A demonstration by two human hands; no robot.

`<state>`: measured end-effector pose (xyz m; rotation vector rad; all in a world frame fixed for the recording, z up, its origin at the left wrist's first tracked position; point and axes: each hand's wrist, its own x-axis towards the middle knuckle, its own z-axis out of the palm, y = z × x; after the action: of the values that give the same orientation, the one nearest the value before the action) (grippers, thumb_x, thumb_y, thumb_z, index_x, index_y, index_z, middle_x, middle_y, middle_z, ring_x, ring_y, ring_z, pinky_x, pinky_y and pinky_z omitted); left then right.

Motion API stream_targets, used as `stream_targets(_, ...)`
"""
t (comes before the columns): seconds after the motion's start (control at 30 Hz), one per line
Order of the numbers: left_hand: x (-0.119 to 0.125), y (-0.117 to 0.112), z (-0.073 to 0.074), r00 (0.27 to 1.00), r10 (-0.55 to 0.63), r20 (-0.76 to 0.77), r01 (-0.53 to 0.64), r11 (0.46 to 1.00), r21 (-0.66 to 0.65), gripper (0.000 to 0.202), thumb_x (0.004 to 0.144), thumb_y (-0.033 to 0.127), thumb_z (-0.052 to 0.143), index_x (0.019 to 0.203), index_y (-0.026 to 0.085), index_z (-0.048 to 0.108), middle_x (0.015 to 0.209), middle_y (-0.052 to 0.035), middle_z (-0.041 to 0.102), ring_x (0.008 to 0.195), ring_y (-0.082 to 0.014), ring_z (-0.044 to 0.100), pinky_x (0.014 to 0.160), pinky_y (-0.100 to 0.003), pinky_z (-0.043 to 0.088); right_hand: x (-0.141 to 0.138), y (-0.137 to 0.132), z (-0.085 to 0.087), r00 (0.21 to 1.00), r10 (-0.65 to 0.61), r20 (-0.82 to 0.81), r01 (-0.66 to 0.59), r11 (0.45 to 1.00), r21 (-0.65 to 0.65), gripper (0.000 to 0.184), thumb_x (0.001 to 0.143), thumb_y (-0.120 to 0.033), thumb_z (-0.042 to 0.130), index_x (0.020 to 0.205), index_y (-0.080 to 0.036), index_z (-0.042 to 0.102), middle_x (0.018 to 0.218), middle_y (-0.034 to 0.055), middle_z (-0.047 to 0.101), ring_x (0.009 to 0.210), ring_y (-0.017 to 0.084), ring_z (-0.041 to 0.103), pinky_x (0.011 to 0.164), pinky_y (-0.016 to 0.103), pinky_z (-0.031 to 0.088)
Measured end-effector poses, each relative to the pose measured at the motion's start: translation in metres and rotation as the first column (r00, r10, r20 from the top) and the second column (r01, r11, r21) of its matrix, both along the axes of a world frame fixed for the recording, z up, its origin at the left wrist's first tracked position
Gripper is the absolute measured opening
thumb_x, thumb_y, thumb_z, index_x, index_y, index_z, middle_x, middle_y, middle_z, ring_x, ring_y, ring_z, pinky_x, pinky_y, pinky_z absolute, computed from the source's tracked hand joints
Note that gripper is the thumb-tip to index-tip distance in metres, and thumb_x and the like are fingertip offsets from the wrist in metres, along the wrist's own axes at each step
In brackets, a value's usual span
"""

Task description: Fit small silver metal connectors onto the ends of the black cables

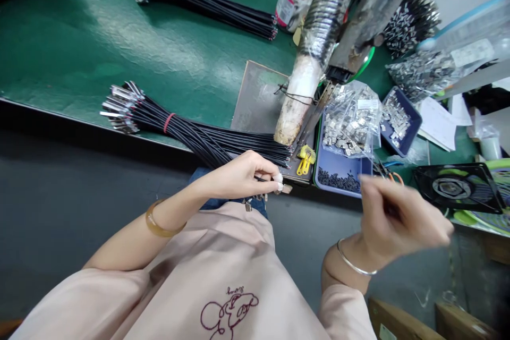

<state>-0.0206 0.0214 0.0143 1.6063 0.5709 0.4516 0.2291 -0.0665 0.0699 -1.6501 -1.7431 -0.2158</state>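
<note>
Near the table's front edge my left hand (247, 174) is closed in a pinch, with white coverings on the fingertips. A short stretch of black cable (260, 178) shows between its fingers; the rest is mostly hidden. Just below hang small metal connectors (248, 205). Off to the right, my right hand (402, 218) is raised with curled fingers, blurred by motion; anything in its pinch is too small to make out. It is nearest to the blue tray (338, 189), which holds small black pieces (338, 179) and a bag of metal connector parts (350, 117).
A banded bundle of black cables (191, 130) lies along the front edge, another bundle (215, 5) farther back. A duct hose (319, 26) reaches down over a grey board (255, 95). Yellow clippers (305, 160), a smaller blue tray (410, 130) and a fan (458, 187) stand around.
</note>
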Motion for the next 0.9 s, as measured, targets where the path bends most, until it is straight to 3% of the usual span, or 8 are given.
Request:
stream_targets(0.1, -0.001, -0.001, -0.003, 1.0, 0.004, 0.001, -0.004, 1.0, 0.009, 0.021, 0.085, 0.022, 0.061, 0.072, 0.009, 0.07, 0.059, 0.0011, 0.055, 0.055, -0.0062, 0.042, 0.053, -0.016, 0.037, 0.017, 0.033, -0.004, 0.941, -0.2, 0.275, 0.206, 0.979, 0.006, 0.023, 0.095, -0.033, 0.06, 0.106, -0.023, 0.077, 0.091, 0.0064, 0.079, 0.073, 0.02, 0.072, 0.064, 0.032, 0.048)
stream_targets(0.17, 0.0, -0.001, -0.004, 1.0, 0.018, 0.002, -0.018, 1.0, -0.003, 0.022, 0.085, 0.024, 0.062, 0.071, 0.009, 0.069, 0.059, 0.0012, 0.055, 0.055, -0.0063, 0.043, 0.054, -0.016, 0.038, 0.036, 0.041, -0.004, 0.905, -0.218, 0.365, 0.255, 0.965, -0.057, 0.031, 0.097, -0.033, 0.055, 0.113, -0.019, 0.076, 0.11, 0.011, 0.078, 0.09, 0.025, 0.075, 0.07, 0.034, 0.051)
stream_targets(0.3, 0.002, -0.001, -0.004, 0.999, 0.045, -0.006, -0.045, 0.999, -0.028, 0.022, 0.085, 0.025, 0.063, 0.071, 0.009, 0.069, 0.063, -0.0008, 0.062, 0.057, -0.0079, 0.051, 0.055, -0.017, 0.043, 0.065, 0.042, 0.003, 0.913, -0.071, 0.401, 0.178, 0.955, -0.236, 0.034, 0.096, -0.038, 0.054, 0.099, -0.017, 0.08, 0.086, 0.0093, 0.08, 0.071, 0.023, 0.072, 0.063, 0.032, 0.046)
stream_targets(0.4, 0.004, -0.001, -0.002, 0.999, 0.051, 0.0, -0.051, 0.997, -0.06, 0.022, 0.085, 0.026, 0.064, 0.072, 0.01, 0.071, 0.071, -0.0044, 0.071, 0.07, -0.0137, 0.066, 0.063, -0.019, 0.05, 0.07, 0.057, 0.012, 0.953, -0.033, 0.301, 0.106, 0.967, -0.232, 0.032, 0.094, -0.04, 0.058, 0.091, -0.017, 0.079, 0.077, 0.0073, 0.076, 0.06, 0.016, 0.062, 0.06, 0.029, 0.042)
stream_targets(0.53, 0.008, -0.002, 0.001, 0.998, 0.06, -0.005, -0.06, 0.994, -0.088, 0.02, 0.084, 0.026, 0.065, 0.072, 0.011, 0.071, 0.074, -0.005, 0.075, 0.079, -0.0171, 0.072, 0.068, -0.019, 0.053, 0.062, 0.118, 0.023, 0.862, -0.072, 0.502, 0.237, 0.932, -0.273, 0.029, 0.092, -0.029, 0.055, 0.09, -0.012, 0.079, 0.085, 0.0133, 0.077, 0.078, 0.019, 0.068, 0.068, 0.031, 0.037)
stream_targets(0.7, 0.011, -0.004, 0.0, 0.996, 0.086, -0.023, -0.087, 0.995, -0.037, 0.019, 0.082, 0.023, 0.065, 0.07, 0.01, 0.07, 0.064, -0.0013, 0.069, 0.062, -0.0105, 0.062, 0.057, -0.017, 0.046, 0.047, 0.201, 0.038, 0.873, -0.116, 0.475, 0.31, 0.882, -0.355, 0.071, 0.096, -0.046, 0.028, 0.095, 0.011, 0.072, 0.095, 0.025, 0.073, 0.105, 0.025, 0.07, 0.073, 0.034, 0.038)
stream_targets(0.8, 0.011, -0.005, -0.001, 0.995, 0.093, -0.035, -0.093, 0.996, 0.003, 0.02, 0.083, 0.024, 0.064, 0.07, 0.01, 0.071, 0.06, -0.0002, 0.065, 0.057, -0.0098, 0.058, 0.055, -0.017, 0.045, 0.044, 0.197, 0.043, 0.909, -0.09, 0.406, 0.211, 0.942, -0.262, 0.08, 0.099, -0.048, 0.016, 0.084, 0.009, 0.071, 0.104, 0.0215, 0.071, 0.1, 0.017, 0.07, 0.074, 0.026, 0.042)
stream_targets(0.9, 0.01, -0.005, 0.0, 0.995, 0.093, -0.042, -0.091, 0.995, 0.031, 0.019, 0.083, 0.024, 0.064, 0.072, 0.011, 0.072, 0.059, -0.0002, 0.064, 0.057, -0.0111, 0.06, 0.054, -0.018, 0.044, 0.048, 0.152, 0.042, 0.931, -0.068, 0.358, 0.15, 0.967, -0.205, 0.058, 0.105, -0.043, 0.029, 0.103, -0.002, 0.069, 0.114, 0.0123, 0.068, 0.101, 0.016, 0.068, 0.083, 0.028, 0.051)
